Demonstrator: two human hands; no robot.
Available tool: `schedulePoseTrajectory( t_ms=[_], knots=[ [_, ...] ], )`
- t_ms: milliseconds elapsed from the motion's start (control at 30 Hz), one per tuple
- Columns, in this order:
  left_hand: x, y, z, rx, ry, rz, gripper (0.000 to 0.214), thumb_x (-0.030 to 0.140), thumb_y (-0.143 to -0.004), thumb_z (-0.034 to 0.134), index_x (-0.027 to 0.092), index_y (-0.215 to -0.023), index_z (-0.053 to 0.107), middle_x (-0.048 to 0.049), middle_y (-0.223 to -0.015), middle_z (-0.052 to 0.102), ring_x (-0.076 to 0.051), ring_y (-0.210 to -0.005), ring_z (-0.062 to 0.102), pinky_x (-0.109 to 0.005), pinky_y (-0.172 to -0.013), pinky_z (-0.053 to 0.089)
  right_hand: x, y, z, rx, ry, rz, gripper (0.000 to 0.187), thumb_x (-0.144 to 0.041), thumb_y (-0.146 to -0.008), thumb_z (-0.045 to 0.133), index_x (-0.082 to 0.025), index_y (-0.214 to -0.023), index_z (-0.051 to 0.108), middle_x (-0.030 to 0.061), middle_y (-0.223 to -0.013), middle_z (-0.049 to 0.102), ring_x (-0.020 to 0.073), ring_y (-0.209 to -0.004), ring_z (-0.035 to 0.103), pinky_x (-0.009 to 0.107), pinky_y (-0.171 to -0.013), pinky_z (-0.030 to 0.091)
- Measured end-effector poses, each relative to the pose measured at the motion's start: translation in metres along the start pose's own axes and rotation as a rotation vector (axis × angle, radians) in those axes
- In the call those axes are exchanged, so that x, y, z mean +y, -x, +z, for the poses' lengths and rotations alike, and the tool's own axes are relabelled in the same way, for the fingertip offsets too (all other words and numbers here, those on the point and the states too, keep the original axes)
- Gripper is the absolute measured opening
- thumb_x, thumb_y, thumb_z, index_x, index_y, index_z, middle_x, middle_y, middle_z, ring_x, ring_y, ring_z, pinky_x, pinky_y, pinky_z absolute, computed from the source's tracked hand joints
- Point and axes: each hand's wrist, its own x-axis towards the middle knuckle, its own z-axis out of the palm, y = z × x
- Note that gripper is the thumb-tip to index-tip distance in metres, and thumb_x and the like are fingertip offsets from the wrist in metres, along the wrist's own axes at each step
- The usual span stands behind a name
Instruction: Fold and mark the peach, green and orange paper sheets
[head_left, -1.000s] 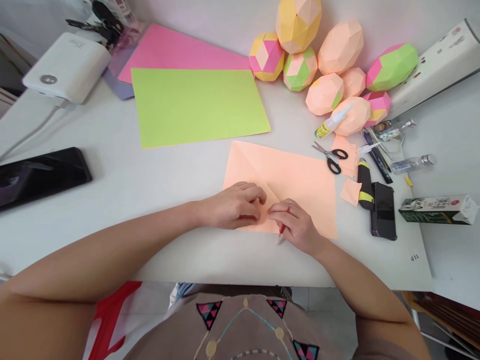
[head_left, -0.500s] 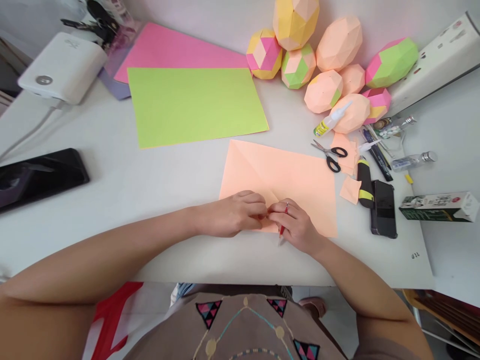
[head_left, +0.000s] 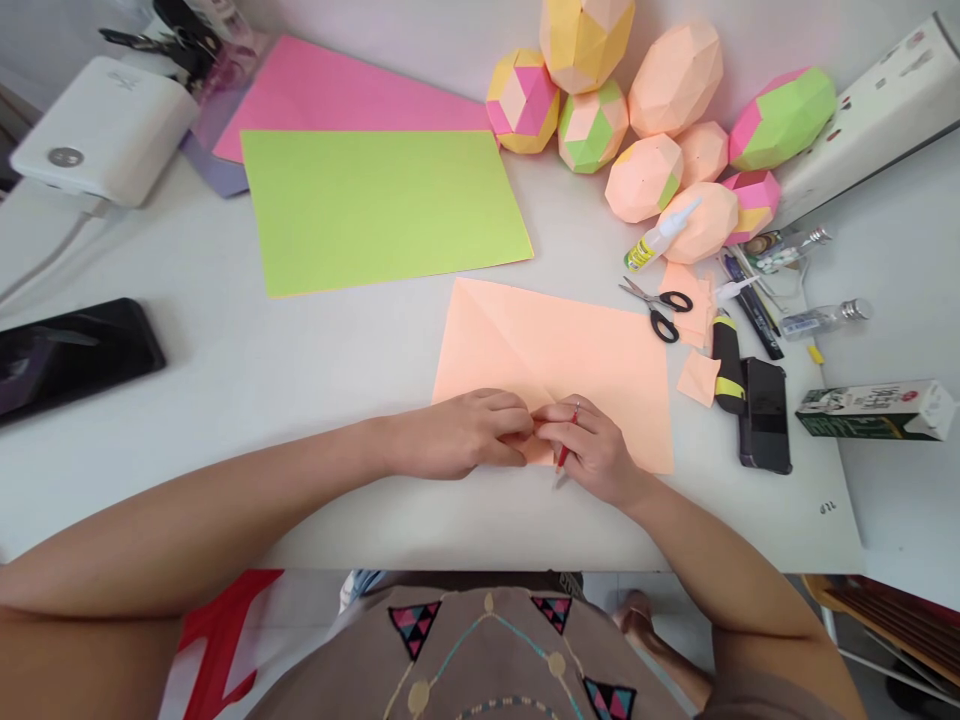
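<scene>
A peach paper sheet (head_left: pixel 577 345) lies creased on the white table (head_left: pixel 300 350) in front of me. My left hand (head_left: pixel 465 432) rests on its near edge with fingers curled, pinching the paper. My right hand (head_left: pixel 592 450) meets it fingertip to fingertip and also pinches the paper, with a red pencil (head_left: pixel 564 455) tucked between its fingers. The fold under my fingers is hidden.
Green sheet (head_left: pixel 375 205) and pink sheet (head_left: pixel 345 95) lie at the back. Several paper polyhedra (head_left: pixel 645 175) crowd the back right. Glue bottle (head_left: pixel 660 235), scissors (head_left: pixel 660 305), black phone (head_left: pixel 763 415), carton (head_left: pixel 870 412) sit right. A dark tablet (head_left: pixel 67 355) and white device (head_left: pixel 105 130) sit left.
My two hands have drawn closer until the fingertips touch over the paper's near edge. The view has shifted slightly; the sheet itself stays put.
</scene>
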Motion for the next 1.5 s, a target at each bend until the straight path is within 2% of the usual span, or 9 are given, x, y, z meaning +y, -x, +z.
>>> schedulePoseTrajectory(
  t_ms=[533,967,1167,1267,1300,1333,1400,1433,1500],
  knots=[
    [-0.001,0.000,0.002,-0.022,-0.018,-0.007,0.037,0.007,-0.092,0.037,0.020,-0.110,0.066,-0.0110,-0.100,0.060,-0.024,-0.107,0.049,-0.039,-0.092,0.042,-0.002,0.000,0.000,-0.019,0.013,0.027,0.033,0.005,-0.082,0.043,-0.022,-0.091,0.060,0.0063,-0.096,0.066,0.0180,-0.081,0.053,0.034,-0.067,0.052],
    [0.004,-0.001,0.004,-0.038,-0.079,-0.028,0.040,0.010,-0.093,0.036,0.021,-0.126,0.056,-0.0109,-0.110,0.058,-0.023,-0.109,0.047,-0.038,-0.096,0.040,-0.001,0.002,0.002,-0.011,0.024,0.033,0.029,0.002,-0.082,0.046,-0.022,-0.088,0.060,0.0066,-0.095,0.065,0.0182,-0.081,0.052,0.034,-0.068,0.052],
    [0.009,0.000,0.009,-0.027,-0.181,-0.032,0.039,0.011,-0.091,0.039,0.024,-0.124,0.058,-0.0103,-0.114,0.057,-0.024,-0.108,0.046,-0.040,-0.095,0.041,-0.001,0.000,-0.005,0.063,0.003,0.079,0.020,-0.006,-0.087,0.050,-0.023,-0.089,0.060,0.0082,-0.103,0.063,0.0201,-0.091,0.057,0.039,-0.074,0.053],
    [0.011,0.000,0.009,-0.025,-0.208,-0.015,0.039,0.011,-0.091,0.039,0.023,-0.123,0.058,-0.0099,-0.110,0.058,-0.025,-0.105,0.047,-0.039,-0.092,0.042,-0.011,-0.001,-0.023,0.117,-0.109,0.144,0.005,-0.020,-0.089,0.057,-0.022,-0.092,0.061,0.0092,-0.097,0.064,0.0217,-0.092,0.059,0.040,-0.076,0.053],
    [0.011,0.000,0.009,-0.029,-0.209,-0.008,0.039,0.011,-0.091,0.039,0.023,-0.123,0.058,-0.0099,-0.110,0.058,-0.024,-0.104,0.048,-0.039,-0.091,0.043,-0.015,0.001,-0.030,0.115,-0.204,0.178,0.008,-0.027,-0.091,0.056,-0.021,-0.091,0.061,0.0083,-0.088,0.064,0.0212,-0.087,0.059,0.039,-0.074,0.053],
    [0.011,-0.001,0.009,-0.029,-0.207,-0.002,0.038,0.012,-0.091,0.039,0.023,-0.123,0.058,-0.0100,-0.110,0.058,-0.024,-0.103,0.049,-0.039,-0.091,0.043,-0.020,0.004,-0.036,0.077,-0.330,0.237,0.019,-0.034,-0.095,0.049,-0.020,-0.090,0.061,0.0072,-0.081,0.063,0.0195,-0.080,0.060,0.038,-0.069,0.052],
    [0.011,-0.002,0.009,-0.021,-0.202,0.003,0.038,0.012,-0.090,0.041,0.024,-0.123,0.057,-0.0100,-0.111,0.058,-0.023,-0.101,0.050,-0.039,-0.090,0.044,-0.028,0.011,-0.042,-0.030,-0.575,0.402,0.045,-0.047,-0.100,0.027,-0.017,-0.094,0.061,0.0064,-0.074,0.061,0.0161,-0.066,0.058,0.033,-0.058,0.051],
    [0.012,-0.003,0.009,-0.017,-0.202,0.001,0.038,0.012,-0.090,0.042,0.024,-0.122,0.058,-0.0099,-0.111,0.058,-0.023,-0.100,0.050,-0.039,-0.089,0.044,-0.030,0.015,-0.043,-0.056,-0.662,0.471,0.049,-0.049,-0.100,0.023,-0.016,-0.100,0.059,0.0052,-0.073,0.059,0.0150,-0.063,0.056,0.030,-0.053,0.049],
    [0.013,-0.004,0.009,-0.008,-0.207,-0.003,0.038,0.013,-0.089,0.044,0.024,-0.122,0.057,-0.0093,-0.109,0.058,-0.023,-0.099,0.051,-0.039,-0.089,0.044,-0.032,0.023,-0.038,-0.074,-0.745,0.546,0.043,-0.047,-0.100,0.025,-0.016,-0.107,0.055,0.0004,-0.067,0.053,0.0123,-0.055,0.051,0.027,-0.048,0.046]
  ],
)
